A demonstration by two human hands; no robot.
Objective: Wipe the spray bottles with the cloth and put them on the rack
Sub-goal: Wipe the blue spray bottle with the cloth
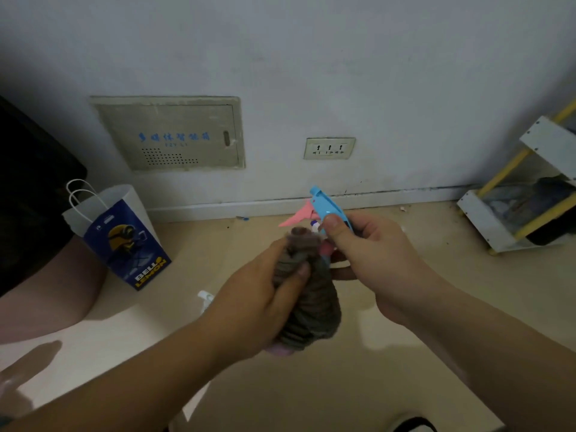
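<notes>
A spray bottle point(324, 207) with a blue head and pink trigger is held above the floor at the middle of the view. My right hand point(367, 263) grips its blue head, thumb on top. A grey ribbed cloth point(308, 307) is wrapped around the bottle's body, hiding nearly all of it; a bit of pink shows at the bottom. My left hand point(265, 294) grips the cloth around the bottle. The white rack point(486, 219) with yellow bars stands at the far right against the wall.
A blue and white paper bag point(124, 238) stands on the floor at the left. A small white object point(205, 297) lies on the floor behind my left hand. The wall carries a panel box point(174, 135) and a socket point(328, 148). Dark items lie in the rack.
</notes>
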